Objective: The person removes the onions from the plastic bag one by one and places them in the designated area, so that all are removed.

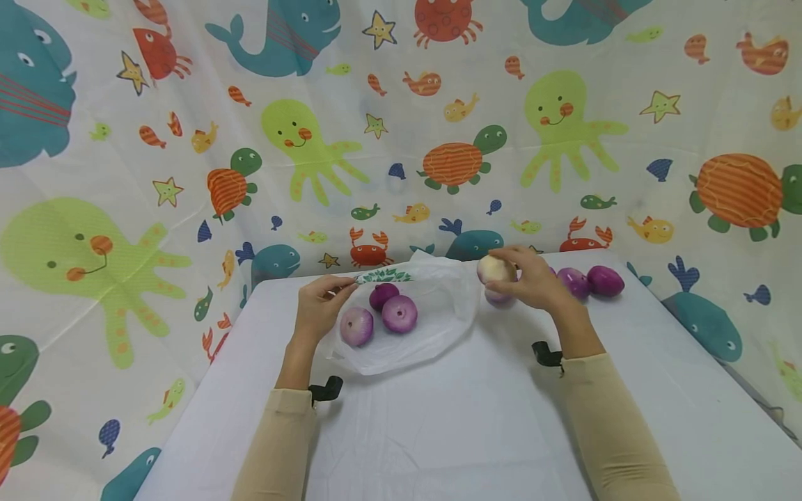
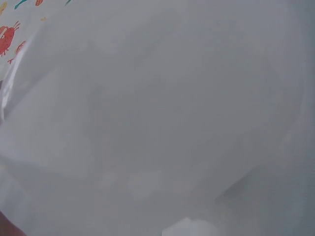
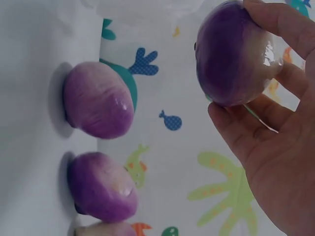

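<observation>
At twelve o'clock, behind everything, hangs a big sea-animal cloth (image 1: 401, 97). In front is a white table (image 1: 438, 431). A thin see-through bag (image 1: 435, 334) lies on it. Going around the bag, the left hand (image 1: 318, 309), between nine and ten o'clock, pinches its edge. The right hand (image 1: 531, 282), between two and three o'clock, has fingers and thumb around a held onion (image 1: 495, 269), purple on one side and creamy on the other. Three bagged onions (image 1: 399, 314) sit in the bag, two close together and one toward eight o'clock. Loose purple onions (image 1: 605, 281) rest on the table near three o'clock. Each wrist wears a little black thing (image 1: 548, 353).
</observation>
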Action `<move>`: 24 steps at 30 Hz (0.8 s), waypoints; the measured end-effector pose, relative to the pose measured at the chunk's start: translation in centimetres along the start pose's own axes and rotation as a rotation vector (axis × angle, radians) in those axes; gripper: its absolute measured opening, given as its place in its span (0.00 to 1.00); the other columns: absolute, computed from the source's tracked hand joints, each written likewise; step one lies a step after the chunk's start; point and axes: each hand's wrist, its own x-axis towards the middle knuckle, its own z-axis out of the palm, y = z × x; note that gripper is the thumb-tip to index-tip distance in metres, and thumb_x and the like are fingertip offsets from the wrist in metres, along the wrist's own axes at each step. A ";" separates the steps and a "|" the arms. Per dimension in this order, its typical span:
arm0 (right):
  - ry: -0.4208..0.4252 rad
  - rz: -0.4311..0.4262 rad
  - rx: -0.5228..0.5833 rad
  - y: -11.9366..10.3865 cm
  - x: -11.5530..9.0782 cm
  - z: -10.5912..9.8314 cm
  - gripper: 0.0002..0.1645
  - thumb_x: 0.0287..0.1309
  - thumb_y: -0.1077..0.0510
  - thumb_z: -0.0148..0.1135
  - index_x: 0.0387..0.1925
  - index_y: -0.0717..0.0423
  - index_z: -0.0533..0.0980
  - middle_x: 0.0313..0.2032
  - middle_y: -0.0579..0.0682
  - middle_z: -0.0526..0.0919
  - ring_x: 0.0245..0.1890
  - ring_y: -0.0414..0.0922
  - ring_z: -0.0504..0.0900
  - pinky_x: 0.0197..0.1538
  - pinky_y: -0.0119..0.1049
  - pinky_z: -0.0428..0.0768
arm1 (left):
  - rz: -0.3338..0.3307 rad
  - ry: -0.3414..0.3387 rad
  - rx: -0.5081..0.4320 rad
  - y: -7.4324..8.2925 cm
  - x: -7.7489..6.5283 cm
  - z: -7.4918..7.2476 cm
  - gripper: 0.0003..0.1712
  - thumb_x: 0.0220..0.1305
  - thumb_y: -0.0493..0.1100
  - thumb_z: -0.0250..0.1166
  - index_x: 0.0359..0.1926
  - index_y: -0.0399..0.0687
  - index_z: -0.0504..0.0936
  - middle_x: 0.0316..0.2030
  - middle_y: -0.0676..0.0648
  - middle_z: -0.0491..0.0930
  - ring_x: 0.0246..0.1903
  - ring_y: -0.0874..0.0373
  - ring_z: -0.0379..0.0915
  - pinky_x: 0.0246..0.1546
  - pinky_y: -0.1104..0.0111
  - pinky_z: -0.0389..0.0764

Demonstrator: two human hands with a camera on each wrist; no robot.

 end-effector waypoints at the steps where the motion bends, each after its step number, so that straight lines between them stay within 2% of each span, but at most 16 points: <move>1: 0.001 0.003 -0.007 0.1 -0.1 -0.2 0.41 0.59 0.46 0.76 0.71 0.50 0.73 0.68 0.59 0.73 0.63 0.59 0.71 0.65 0.66 0.74 | 0.004 0.000 -0.002 0.3 0.0 0.0 0.09 0.62 0.27 0.72 0.44 0.34 0.90 0.39 0.37 0.90 0.34 0.50 0.80 0.35 0.80 0.79; 5: 0.009 0.027 -0.023 0.8 -0.3 -0.9 0.40 0.59 0.46 0.76 0.70 0.51 0.73 0.69 0.59 0.72 0.66 0.60 0.70 0.66 0.68 0.73 | 0.029 -0.002 -0.005 1.9 -0.1 -0.4 0.08 0.62 0.27 0.71 0.43 0.33 0.89 0.38 0.36 0.89 0.33 0.52 0.81 0.35 0.80 0.80; 8: 0.007 0.055 -0.033 1.4 -0.4 -1.5 0.40 0.59 0.45 0.76 0.70 0.50 0.73 0.70 0.59 0.71 0.68 0.61 0.67 0.67 0.70 0.70 | 0.036 -0.006 -0.001 2.5 -0.1 -0.5 0.08 0.63 0.28 0.71 0.43 0.33 0.89 0.39 0.36 0.89 0.34 0.51 0.81 0.35 0.81 0.79; 13: 0.003 0.082 -0.038 2.1 -0.7 -2.1 0.41 0.59 0.43 0.76 0.71 0.49 0.72 0.71 0.59 0.70 0.69 0.61 0.66 0.68 0.70 0.69 | 0.016 -0.007 -0.016 2.5 -0.2 -0.4 0.09 0.63 0.28 0.71 0.44 0.34 0.90 0.39 0.37 0.90 0.35 0.46 0.82 0.36 0.83 0.78; 24: -0.005 0.152 -0.033 3.1 -1.6 -3.4 0.42 0.59 0.47 0.77 0.72 0.50 0.71 0.73 0.59 0.67 0.71 0.62 0.65 0.70 0.71 0.66 | 0.012 -0.008 -0.020 2.4 -0.2 -0.4 0.09 0.62 0.27 0.71 0.44 0.34 0.90 0.39 0.38 0.90 0.35 0.46 0.82 0.35 0.78 0.81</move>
